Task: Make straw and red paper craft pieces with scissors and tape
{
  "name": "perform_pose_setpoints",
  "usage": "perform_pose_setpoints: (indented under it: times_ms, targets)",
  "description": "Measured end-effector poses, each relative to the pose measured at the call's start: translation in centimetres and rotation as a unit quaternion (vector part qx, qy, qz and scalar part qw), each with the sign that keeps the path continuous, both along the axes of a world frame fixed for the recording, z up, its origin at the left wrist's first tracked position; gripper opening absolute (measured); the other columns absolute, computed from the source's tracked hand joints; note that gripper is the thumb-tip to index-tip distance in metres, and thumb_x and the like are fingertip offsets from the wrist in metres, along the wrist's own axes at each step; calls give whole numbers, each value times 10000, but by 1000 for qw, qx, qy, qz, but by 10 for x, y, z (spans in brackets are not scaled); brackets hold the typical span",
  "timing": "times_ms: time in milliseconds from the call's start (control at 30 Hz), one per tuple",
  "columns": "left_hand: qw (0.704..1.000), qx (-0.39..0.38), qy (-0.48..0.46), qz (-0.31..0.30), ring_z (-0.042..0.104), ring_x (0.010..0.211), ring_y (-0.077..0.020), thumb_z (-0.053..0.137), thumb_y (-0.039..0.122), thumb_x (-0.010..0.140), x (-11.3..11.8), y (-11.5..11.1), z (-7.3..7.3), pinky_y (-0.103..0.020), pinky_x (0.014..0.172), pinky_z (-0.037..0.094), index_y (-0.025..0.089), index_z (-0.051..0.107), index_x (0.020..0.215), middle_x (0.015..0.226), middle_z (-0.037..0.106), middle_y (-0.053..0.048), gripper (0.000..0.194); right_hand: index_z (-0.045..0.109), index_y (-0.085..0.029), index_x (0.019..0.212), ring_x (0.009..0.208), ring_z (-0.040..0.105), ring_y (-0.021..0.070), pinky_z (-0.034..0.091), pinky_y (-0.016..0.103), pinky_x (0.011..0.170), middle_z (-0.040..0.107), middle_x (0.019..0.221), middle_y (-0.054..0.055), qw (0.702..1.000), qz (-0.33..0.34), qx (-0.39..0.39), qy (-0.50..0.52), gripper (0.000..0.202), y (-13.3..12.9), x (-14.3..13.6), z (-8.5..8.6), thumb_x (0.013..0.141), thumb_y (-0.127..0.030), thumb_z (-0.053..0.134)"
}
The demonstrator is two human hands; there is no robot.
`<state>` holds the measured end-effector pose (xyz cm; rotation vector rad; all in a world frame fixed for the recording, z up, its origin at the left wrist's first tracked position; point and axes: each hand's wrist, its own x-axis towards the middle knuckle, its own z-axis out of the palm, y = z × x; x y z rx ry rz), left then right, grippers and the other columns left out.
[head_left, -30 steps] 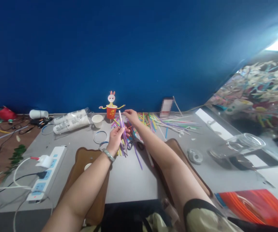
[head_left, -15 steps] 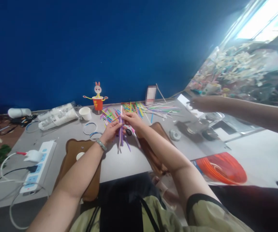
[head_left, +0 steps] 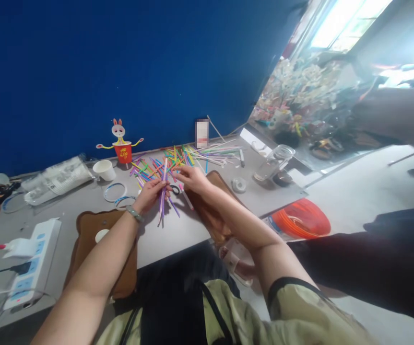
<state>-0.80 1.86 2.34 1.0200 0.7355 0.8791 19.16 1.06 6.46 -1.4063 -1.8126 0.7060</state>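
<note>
My left hand (head_left: 151, 194) is closed around a few thin purple and whitish straws (head_left: 162, 199), held upright over the table. To its right, my right hand (head_left: 194, 181) is apart from them, fingers stretched out over the near edge of a loose pile of coloured straws (head_left: 183, 155). Nothing shows between its fingers. Under the hands lie black-handled scissors (head_left: 174, 190), mostly hidden, and a pink-and-white pen (head_left: 186, 196). Behind my left hand stands a red paper cup with a rabbit head and yellow arms (head_left: 123, 152).
Left are a white paper cup (head_left: 104, 170), bagged cups (head_left: 59, 179), tape rings (head_left: 115, 192) and a power strip (head_left: 34, 266) with cords. Brown mats (head_left: 84, 230) lie under my forearms. Right are a tape roll (head_left: 239, 185), a clear jug (head_left: 275, 163), an orange bundle (head_left: 302, 218) and another person's blurred arm (head_left: 397, 115).
My right hand has let go of the held straws and moved right, its fingers opening. The view has swung right. The other person's arm has drawn back from the table.
</note>
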Motion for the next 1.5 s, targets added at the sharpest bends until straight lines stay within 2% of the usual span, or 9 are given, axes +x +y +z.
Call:
perform_pose_setpoints:
  times_ms: [133,233,433,633,833,933,1033,1200,1500]
  targets:
    - [999,-20,10,22,620,523,-106,741,355,746,-3,2,2,-198,479,505,114,653,868,730,718,-77,284,691,-184,1104,975,623,276,455,376,874,667,1062,116,944,-190,8,-268,335,-28,79,10,781,-274,690]
    - [999,-42,17,27,628,525,-107,723,333,771,-3,3,0,-195,470,500,119,643,874,769,732,-90,250,660,-173,1145,1017,609,358,460,478,883,650,1061,169,889,-280,-69,-355,466,-49,134,-2,697,-271,748]
    - [999,-51,1,-14,639,535,-109,681,320,835,3,2,-11,-191,456,478,120,624,869,835,739,-113,211,675,-290,876,948,636,371,470,548,809,654,896,118,913,-272,6,-304,248,-62,176,-50,650,-324,772]
    - [998,-55,8,3,619,517,-105,671,302,849,2,2,-11,-180,431,432,116,612,851,760,725,-108,195,679,-234,1022,935,653,417,465,536,756,667,972,216,906,-279,-90,-304,387,-63,178,-53,640,-212,736]
    - [999,-39,-4,33,594,508,-104,658,319,840,3,5,-15,-202,476,455,126,604,846,617,611,-11,201,561,-280,1210,1100,609,392,485,561,878,644,1139,173,936,-298,8,-187,511,-68,157,-30,721,-369,681]
    - [998,-34,-34,43,533,479,-77,644,323,839,4,6,-17,-181,451,408,146,578,854,594,538,33,190,552,-288,1200,972,668,289,542,464,827,676,1067,93,975,-181,-34,124,510,-68,126,-14,739,-486,641]
    - [997,-43,-43,50,445,437,-49,646,329,828,5,6,-15,-157,405,314,162,549,851,586,465,61,195,594,-224,1129,911,684,251,547,408,805,692,1059,105,937,-44,-131,322,489,-66,89,-1,744,-526,593]
    - [997,-38,-44,48,381,426,-31,648,347,821,3,5,-11,-146,391,249,169,535,860,599,423,68,214,600,-195,1143,817,665,212,534,351,724,692,1113,128,883,55,-221,410,516,-59,41,6,810,-574,499]
    - [996,-31,-63,57,333,415,-25,685,412,782,5,8,-9,-159,395,211,173,530,863,589,415,74,296,589,-187,951,568,576,134,496,239,556,707,825,75,826,44,-251,502,457,-30,-7,-1,902,-622,457]
